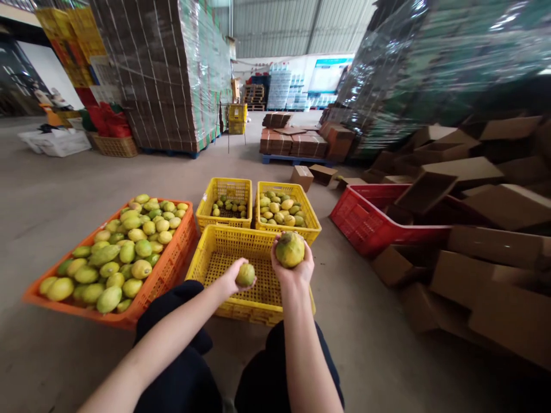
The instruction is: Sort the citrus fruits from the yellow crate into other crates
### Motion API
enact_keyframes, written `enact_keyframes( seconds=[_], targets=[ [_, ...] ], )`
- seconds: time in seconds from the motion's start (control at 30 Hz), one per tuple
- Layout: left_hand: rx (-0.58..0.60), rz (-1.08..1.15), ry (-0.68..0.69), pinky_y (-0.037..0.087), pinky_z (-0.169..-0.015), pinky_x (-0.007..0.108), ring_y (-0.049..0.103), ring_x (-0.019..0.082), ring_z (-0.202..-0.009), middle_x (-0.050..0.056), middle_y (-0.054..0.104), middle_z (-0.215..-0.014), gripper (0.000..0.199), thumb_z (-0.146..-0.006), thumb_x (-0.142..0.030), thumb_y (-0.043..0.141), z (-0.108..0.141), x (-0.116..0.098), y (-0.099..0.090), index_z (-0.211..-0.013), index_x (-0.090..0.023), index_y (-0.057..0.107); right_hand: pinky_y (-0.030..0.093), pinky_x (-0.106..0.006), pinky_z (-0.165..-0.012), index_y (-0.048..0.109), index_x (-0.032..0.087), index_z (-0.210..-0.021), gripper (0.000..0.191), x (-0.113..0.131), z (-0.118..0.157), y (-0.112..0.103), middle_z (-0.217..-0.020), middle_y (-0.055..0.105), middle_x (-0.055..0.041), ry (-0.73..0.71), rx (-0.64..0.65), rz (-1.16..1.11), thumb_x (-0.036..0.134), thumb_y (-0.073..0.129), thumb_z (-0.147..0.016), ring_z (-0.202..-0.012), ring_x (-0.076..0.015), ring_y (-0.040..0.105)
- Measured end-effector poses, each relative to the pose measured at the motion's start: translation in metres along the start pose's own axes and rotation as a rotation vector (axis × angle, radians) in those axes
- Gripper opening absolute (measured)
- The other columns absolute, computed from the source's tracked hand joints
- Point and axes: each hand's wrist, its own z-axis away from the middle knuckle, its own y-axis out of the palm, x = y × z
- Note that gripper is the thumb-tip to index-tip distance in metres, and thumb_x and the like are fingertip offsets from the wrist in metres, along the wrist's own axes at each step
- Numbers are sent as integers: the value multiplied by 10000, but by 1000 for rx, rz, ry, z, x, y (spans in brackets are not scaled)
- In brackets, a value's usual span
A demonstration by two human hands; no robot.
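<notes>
In my left hand [233, 276] is a small yellow-green lemon [245, 275], with the fingers curled round it. My right hand [301, 271] is raised a little higher and cups a larger, blotchy yellow-green lemon [290, 249] in its palm. Both hands are over the near yellow crate [228, 232], whose slotted floor shows beneath them. To the left, an orange crate [170, 264] is heaped with lemons [127, 250]. Behind the near crate, a yellow crate [205, 207] on the left has several green lemons, and another yellow crate [310, 217] is fuller with yellowish ones.
A red crate [359, 226] stands to the right, against a heap of open cardboard boxes [486, 269]. Further back are wrapped pallet stacks [150, 74] and flattened cartons on a blue pallet [286, 159]. My knees [181, 367] are close to the near crate.
</notes>
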Motion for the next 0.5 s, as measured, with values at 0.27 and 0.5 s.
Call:
enact_keyframes(
  seconds=[0.27,0.5],
  targets=[
    [-226,-456,28,561,-517,329,656,237,-619,31,538,-604,118,-869,-321,474,-62,11,-40,-796,-243,524,601,-309,-628,665,207,-925,195,18,5,-3,-775,753,-29,88,108,15,313,533,-830,-722,-189,720],
    [-143,-601,451,561,-731,382,665,242,-891,93,658,-926,319,-848,-492,564,-76,-96,11,-957,-192,558,623,-384,-748,681,278,-870,108,29,-16,-30,-824,766,10,75,169,124,312,624,-786,-837,-205,731]
  ],
)
